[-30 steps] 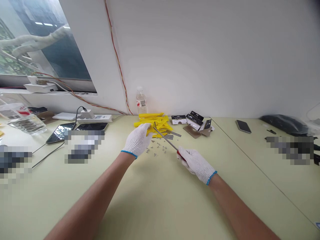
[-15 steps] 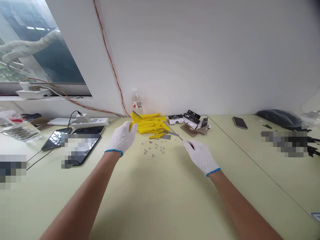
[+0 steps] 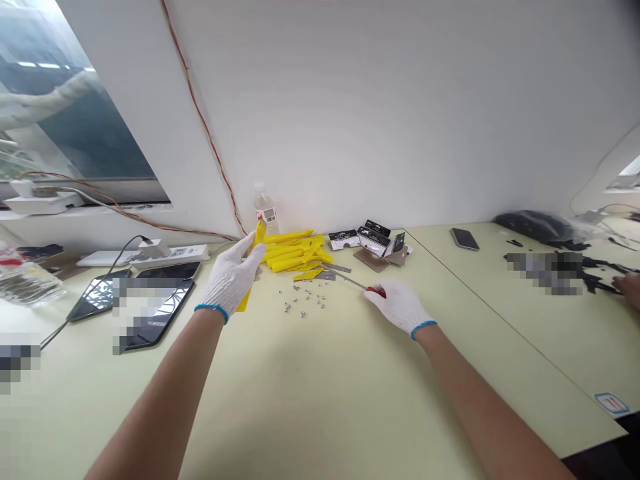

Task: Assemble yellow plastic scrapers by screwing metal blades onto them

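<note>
My left hand [image 3: 233,272], in a white knitted glove, is closed around a yellow scraper [image 3: 260,233], which sticks out above the fingers and below the palm. My right hand [image 3: 397,303], gloved the same way, grips a screwdriver [image 3: 376,291] by its red handle. Its thin metal shaft points left toward flat grey blades [image 3: 329,275] on the table. Behind them lies a heap of yellow scraper handles [image 3: 287,255], with a small yellow piece [image 3: 309,275] in front. Several small silver screws [image 3: 303,314] are scattered between my hands.
Opened black-and-white boxes [image 3: 375,241] and a water bottle [image 3: 264,208] stand by the wall. Tablets [image 3: 163,317] and a power strip [image 3: 187,253] lie left. A phone [image 3: 465,239] and black parts [image 3: 593,263] lie right, near another person's hand [image 3: 627,287].
My left hand has turned the scraper, so its blade end no longer shows at the top. My right hand has drawn slightly down with the screwdriver. The view has shifted right.
</note>
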`<state>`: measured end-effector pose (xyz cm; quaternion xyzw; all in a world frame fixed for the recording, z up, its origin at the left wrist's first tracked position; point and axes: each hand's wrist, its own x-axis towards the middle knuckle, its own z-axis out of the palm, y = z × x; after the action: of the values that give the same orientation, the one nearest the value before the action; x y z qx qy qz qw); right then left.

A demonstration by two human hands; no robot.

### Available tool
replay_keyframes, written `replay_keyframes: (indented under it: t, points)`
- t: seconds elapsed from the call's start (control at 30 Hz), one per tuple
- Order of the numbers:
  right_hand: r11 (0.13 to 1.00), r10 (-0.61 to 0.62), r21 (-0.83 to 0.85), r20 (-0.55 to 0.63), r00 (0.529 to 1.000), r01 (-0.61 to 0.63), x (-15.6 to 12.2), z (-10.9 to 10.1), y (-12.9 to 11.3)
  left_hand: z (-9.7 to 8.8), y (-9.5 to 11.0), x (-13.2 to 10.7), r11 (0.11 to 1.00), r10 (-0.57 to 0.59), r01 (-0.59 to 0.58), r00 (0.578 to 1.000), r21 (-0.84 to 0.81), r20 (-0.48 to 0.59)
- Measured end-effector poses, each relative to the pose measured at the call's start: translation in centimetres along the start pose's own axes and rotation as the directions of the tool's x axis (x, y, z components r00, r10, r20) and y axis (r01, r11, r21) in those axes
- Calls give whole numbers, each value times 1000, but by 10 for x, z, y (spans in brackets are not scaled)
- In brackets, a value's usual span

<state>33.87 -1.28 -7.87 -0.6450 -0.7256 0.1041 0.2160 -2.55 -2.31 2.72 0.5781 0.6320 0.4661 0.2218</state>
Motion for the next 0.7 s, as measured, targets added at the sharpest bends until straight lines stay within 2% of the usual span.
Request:
replay_keyframes:
  t: [0.1,0.27,0.37,0.47,0.6,0.7]
  points:
    - [1000,0,-16,10,1000,1,-1,4,-1,-2,1,0,999,4,-6,999,-50,-39]
    - [999,-34,0,-40,999,34,0,7,1,-3,2,2,996,5,-8,999,-90,-39]
    - [999,-36,7,-34,999,36,-1,7,0,-3,4,2,985,-36,28,998,-169,-42]
    - [1000,-13,15,-31,999,14,-2,4,-1,-5,7,2,983,-73,65,996,-173,-44]
    - [998,62,34,-123,990,-58,1,-8,9,-12,7,4,985,-82,62,990,-163,-114]
    - [987,158,14,-207,966,-159,15,-27,25,-17,4,6,992,-57,36,983,-117,-177]
